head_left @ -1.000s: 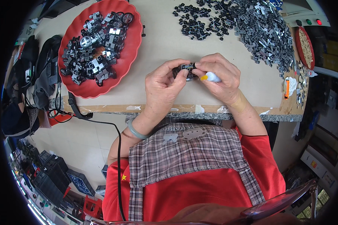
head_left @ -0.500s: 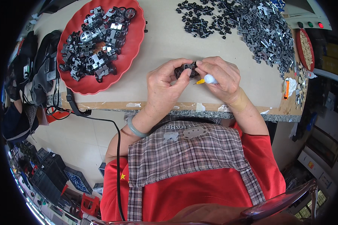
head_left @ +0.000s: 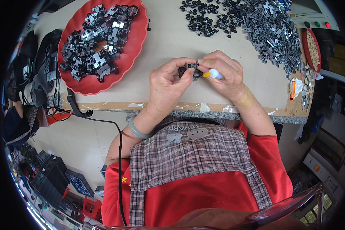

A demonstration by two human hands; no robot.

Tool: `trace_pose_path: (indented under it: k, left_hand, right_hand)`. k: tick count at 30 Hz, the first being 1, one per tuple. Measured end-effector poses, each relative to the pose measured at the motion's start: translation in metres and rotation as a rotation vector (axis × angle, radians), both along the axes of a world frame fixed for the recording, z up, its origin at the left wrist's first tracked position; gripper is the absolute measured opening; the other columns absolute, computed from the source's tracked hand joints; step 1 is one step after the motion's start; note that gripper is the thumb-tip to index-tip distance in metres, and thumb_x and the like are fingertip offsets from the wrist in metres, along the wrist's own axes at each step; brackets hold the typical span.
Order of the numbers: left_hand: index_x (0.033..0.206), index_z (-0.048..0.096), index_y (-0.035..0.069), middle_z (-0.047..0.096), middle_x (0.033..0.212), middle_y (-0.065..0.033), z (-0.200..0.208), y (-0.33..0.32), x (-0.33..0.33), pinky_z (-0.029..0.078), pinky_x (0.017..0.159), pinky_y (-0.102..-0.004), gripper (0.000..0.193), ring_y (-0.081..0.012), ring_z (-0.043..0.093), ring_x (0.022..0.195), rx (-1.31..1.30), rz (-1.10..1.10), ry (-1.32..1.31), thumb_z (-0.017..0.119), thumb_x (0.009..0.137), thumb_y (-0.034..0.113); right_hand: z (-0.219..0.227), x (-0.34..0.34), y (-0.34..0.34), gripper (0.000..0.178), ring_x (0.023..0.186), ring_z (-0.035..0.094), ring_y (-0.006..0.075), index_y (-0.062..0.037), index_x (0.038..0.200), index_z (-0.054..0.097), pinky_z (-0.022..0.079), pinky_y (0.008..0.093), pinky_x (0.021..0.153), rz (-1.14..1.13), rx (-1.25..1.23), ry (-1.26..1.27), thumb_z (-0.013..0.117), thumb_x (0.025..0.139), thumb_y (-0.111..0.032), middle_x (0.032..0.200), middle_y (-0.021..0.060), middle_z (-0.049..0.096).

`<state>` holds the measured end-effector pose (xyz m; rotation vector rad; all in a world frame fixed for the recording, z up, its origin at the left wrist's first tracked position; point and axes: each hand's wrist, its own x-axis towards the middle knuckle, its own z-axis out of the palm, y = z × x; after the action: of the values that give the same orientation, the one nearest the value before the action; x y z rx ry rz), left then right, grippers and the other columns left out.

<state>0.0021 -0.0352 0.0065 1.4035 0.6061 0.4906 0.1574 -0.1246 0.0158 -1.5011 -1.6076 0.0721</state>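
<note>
Between the thumb and fingers of my left hand (head_left: pixel 168 78) is a small dark toy car chassis (head_left: pixel 196 71) with black wheels, held just above the table. My right hand (head_left: pixel 225 71) is closed round a white glue bottle (head_left: pixel 215 74) with a yellow tip. That tip (head_left: pixel 206 74) points left at the chassis, very close to its right side; whether it touches I cannot tell. My right thumb and forefinger also reach the far right edge of the chassis. Part of the chassis is hidden behind my left fingers.
A red scalloped tray (head_left: pixel 140 50) full of assembled chassis stands at the left. Black wheel-and-axle pieces (head_left: pixel 203 23) and a heap of grey plastic parts (head_left: pixel 274 34) lie at the far right. An orange-labelled tube (head_left: pixel 293 90) sits near the right edge. A black cable (head_left: pixel 117 124) hangs at my left.
The glue bottle has swung so its yellow tip, earlier pointing down-left below the chassis, now points at the chassis's right side. My right hand has shifted slightly up and left.
</note>
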Motion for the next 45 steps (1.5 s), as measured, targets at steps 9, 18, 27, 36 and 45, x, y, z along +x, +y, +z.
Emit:
trace_pose_path:
  k: [9,18,27,36,45]
  left_hand:
    - [0.106,0.062,-0.002,0.06,0.077,0.0026,0.003,0.001,0.003,0.038,0.053,-0.0141,0.021,0.0003,0.048,0.063,-0.158,0.015,-0.133,0.061,0.085,0.0]
    - [0.108,0.06,-0.005,0.064,0.099,-0.0075,0.005,-0.001,0.003,0.048,0.073,-0.02,0.021,-0.0079,0.058,0.083,-0.192,-0.009,-0.257,0.059,0.088,0.002]
    - [0.106,0.062,-0.004,0.064,0.102,-0.0093,0.005,0.002,0.002,0.047,0.081,-0.0238,0.021,-0.0117,0.059,0.09,-0.181,-0.003,-0.216,0.059,0.089,0.007]
    - [0.112,0.057,-0.003,0.062,0.103,-0.0075,0.003,0.003,0.006,0.046,0.083,-0.0236,0.023,-0.0102,0.057,0.095,-0.203,-0.02,-0.307,0.056,0.091,0.007]
    - [0.11,0.049,0.0,0.053,0.114,-0.0163,0.0,0.009,0.01,0.04,0.095,-0.0354,0.032,-0.0228,0.052,0.11,-0.451,-0.154,-0.408,0.048,0.089,0.024]
  right_hand:
    - [0.011,-0.005,-0.002,0.016,0.069,0.059,0.0144,-0.0012,0.087,0.062,0.046,0.0271,0.061,-0.092,-0.228,0.521,0.071,0.074,-0.004,0.078,0.0056,0.06]
    - [0.01,-0.005,-0.005,0.014,0.064,0.055,0.0135,-0.0003,0.081,0.062,0.043,0.026,0.057,-0.091,-0.243,0.532,0.072,0.073,-0.007,0.072,0.0046,0.057]
    - [0.008,-0.01,-0.003,0.013,0.061,0.054,0.013,0.0004,0.078,0.063,0.042,0.026,0.055,-0.124,-0.232,0.559,0.073,0.072,-0.005,0.07,0.0049,0.057]
    - [0.016,-0.008,-0.003,0.011,0.064,0.056,0.0092,-0.0001,0.079,0.063,0.044,0.0229,0.057,-0.104,-0.25,0.61,0.072,0.074,-0.004,0.072,0.0032,0.057]
    - [0.015,-0.004,-0.005,0.013,0.074,0.056,0.0093,-0.0032,0.089,0.069,0.045,0.0221,0.063,0.015,-0.261,0.753,0.071,0.076,-0.003,0.081,0.0021,0.057]
